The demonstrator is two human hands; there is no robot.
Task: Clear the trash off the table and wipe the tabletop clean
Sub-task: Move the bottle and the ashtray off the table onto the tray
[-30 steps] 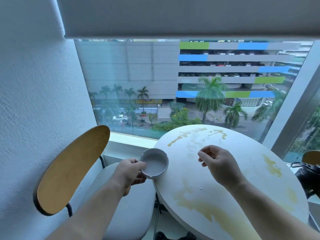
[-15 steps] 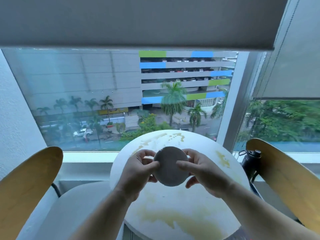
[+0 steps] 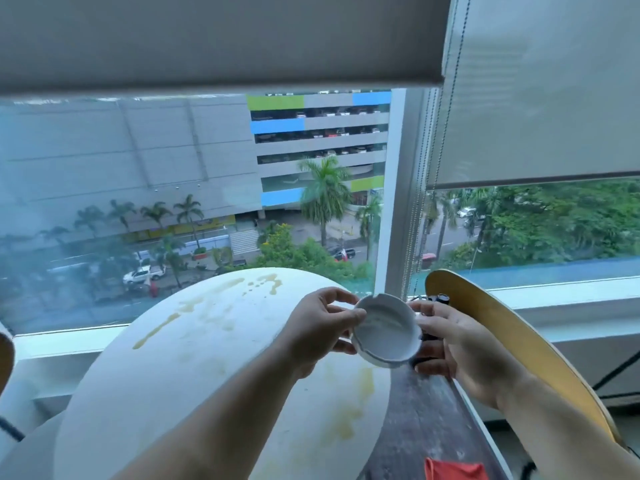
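A small white ashtray (image 3: 386, 332) with notches in its rim is held in the air between two bare hands, tilted so its pale hollow faces the camera. It hangs just past the right edge of a round white table (image 3: 194, 368), over a strip of dark floor (image 3: 420, 420) rather than over the tabletop. The left hand (image 3: 320, 329) pinches the ashtray's left rim, thumb on the near side and fingers curled behind it. The right hand (image 3: 460, 348) cups the right side, palm open toward the ashtray, fingers spread behind and beneath it. The tabletop carries yellowish stains (image 3: 349, 414) near its front right and thinner streaks toward its far edge. To the right of the hands rises the curved wooden back of a chair (image 3: 512, 344), with a small dark object partly hidden behind the right hand's fingers; what it is cannot be told. Something red-orange (image 3: 453, 470) lies on the floor at the bottom edge. Beyond the table a large window (image 3: 173, 188) looks down on a street with palm trees, parked cars and a multi-storey car park. Grey roller blinds (image 3: 221, 39) cover the upper part of the glass.
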